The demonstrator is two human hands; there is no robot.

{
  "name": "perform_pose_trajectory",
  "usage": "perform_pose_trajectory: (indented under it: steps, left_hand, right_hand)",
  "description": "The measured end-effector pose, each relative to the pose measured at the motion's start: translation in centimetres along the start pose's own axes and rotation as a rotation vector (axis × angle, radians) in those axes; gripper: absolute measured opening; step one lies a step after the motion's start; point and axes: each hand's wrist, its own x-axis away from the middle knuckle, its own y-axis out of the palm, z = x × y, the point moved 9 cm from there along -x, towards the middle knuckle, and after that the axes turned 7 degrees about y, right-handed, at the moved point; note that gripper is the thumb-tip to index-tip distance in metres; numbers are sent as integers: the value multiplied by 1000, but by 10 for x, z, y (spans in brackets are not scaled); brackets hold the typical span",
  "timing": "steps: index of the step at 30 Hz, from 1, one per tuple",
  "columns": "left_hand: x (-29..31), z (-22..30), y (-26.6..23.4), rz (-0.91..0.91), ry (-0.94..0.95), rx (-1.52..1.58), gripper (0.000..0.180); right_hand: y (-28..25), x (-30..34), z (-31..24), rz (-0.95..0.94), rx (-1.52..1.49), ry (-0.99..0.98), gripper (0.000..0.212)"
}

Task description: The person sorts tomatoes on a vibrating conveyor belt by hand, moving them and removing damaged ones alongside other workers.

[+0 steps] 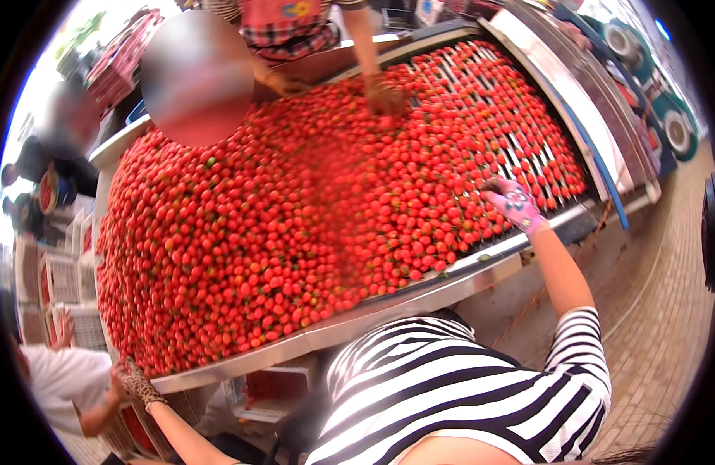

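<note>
The far right is being covered by a floor of pale beige rectangular paving tiles (671, 333). The upper right is being occupied by teal machinery with round grey discs (677, 132), above which a small bluish-white light (662, 31) is being shown. The upper left is being washed out by bright white light, near which reddish stacked crates (113, 81) are being lit. The left side is being lined by white slatted plastic crates (61, 279).

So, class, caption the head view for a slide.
A pink-gloved right hand above small red tomatoes on a metal-edged table.
</note>
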Motion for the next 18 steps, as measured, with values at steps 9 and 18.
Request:
perform_pose_trajectory:
  steps: [9, 18]
  left_hand:
    - [58, 428, -185, -5, 314, 1261, 36]
    - [197, 622, -133, -648, 377, 1760, 36]
  right_hand:
    - [62, -17, 93, -23, 580, 136, 18]
    - [118, -32, 80, -115, 856, -8, 24]
